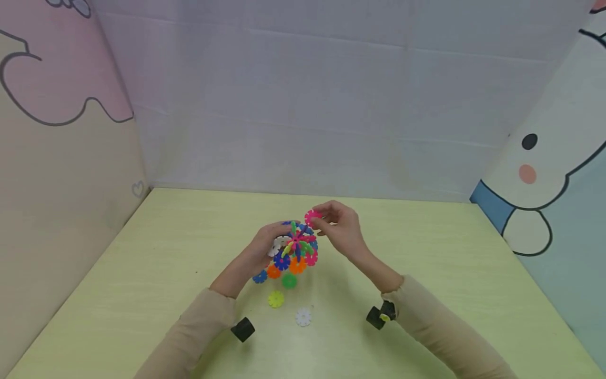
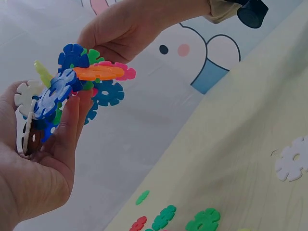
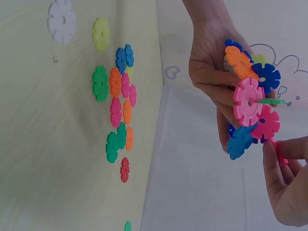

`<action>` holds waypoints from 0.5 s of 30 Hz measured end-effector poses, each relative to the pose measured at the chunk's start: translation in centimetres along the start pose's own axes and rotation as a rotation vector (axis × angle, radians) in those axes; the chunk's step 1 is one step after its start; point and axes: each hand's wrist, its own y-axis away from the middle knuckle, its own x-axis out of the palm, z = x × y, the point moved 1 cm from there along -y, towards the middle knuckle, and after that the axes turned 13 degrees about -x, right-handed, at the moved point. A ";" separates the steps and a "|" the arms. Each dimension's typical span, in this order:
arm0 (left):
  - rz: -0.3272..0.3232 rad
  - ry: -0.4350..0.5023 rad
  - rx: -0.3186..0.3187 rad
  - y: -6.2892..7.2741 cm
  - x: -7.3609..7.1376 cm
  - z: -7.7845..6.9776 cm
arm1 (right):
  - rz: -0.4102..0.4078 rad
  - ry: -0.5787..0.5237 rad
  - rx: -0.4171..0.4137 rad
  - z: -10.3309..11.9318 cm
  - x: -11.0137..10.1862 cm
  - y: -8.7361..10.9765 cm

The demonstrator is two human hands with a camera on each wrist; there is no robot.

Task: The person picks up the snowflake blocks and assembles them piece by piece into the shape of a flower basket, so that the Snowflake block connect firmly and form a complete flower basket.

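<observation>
My left hand (image 1: 262, 246) grips a ball-like cluster of notched plastic flower discs (image 1: 297, 246), raised over the table. Blue, white, orange, pink, green and yellow discs slot into one another at different angles. At the cluster's far right side, thumb and fingers of my right hand (image 1: 344, 231) pinch a pink disc (image 1: 311, 216). In the right wrist view that pink disc (image 3: 281, 151) is mostly covered by the fingertips and meets the cluster's lower edge. The left wrist view shows the left palm (image 2: 41, 185) cupped beneath the cluster, while the right hand's fingertips are hidden behind it.
Loose discs lie on the pale table (image 1: 416, 237): a white one (image 1: 303, 317), a yellow one (image 1: 276, 299) and a green one (image 1: 289, 280) in front. Several more, including red discs (image 3: 125, 170), spread out below the cluster. Fabric walls with cartoon prints (image 1: 527, 142) enclose the table.
</observation>
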 end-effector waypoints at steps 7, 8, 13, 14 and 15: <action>-0.049 0.016 -0.040 -0.1 -0.3 -0.1 | 0.028 0.006 0.021 -0.1 0.4 -0.1; -0.088 -0.003 -0.040 0.0 -0.3 -0.2 | 0.021 0.003 0.024 -0.2 0.5 -0.1; -0.227 -0.110 -0.007 0.4 -0.2 -0.6 | -0.049 -0.008 0.004 -0.3 0.6 0.6; -0.225 -0.131 0.006 0.6 -0.1 -0.7 | -0.067 -0.006 -0.017 0.0 0.6 0.8; -0.218 -0.151 0.018 0.6 -0.1 -0.7 | -0.083 0.005 -0.041 0.3 0.6 0.9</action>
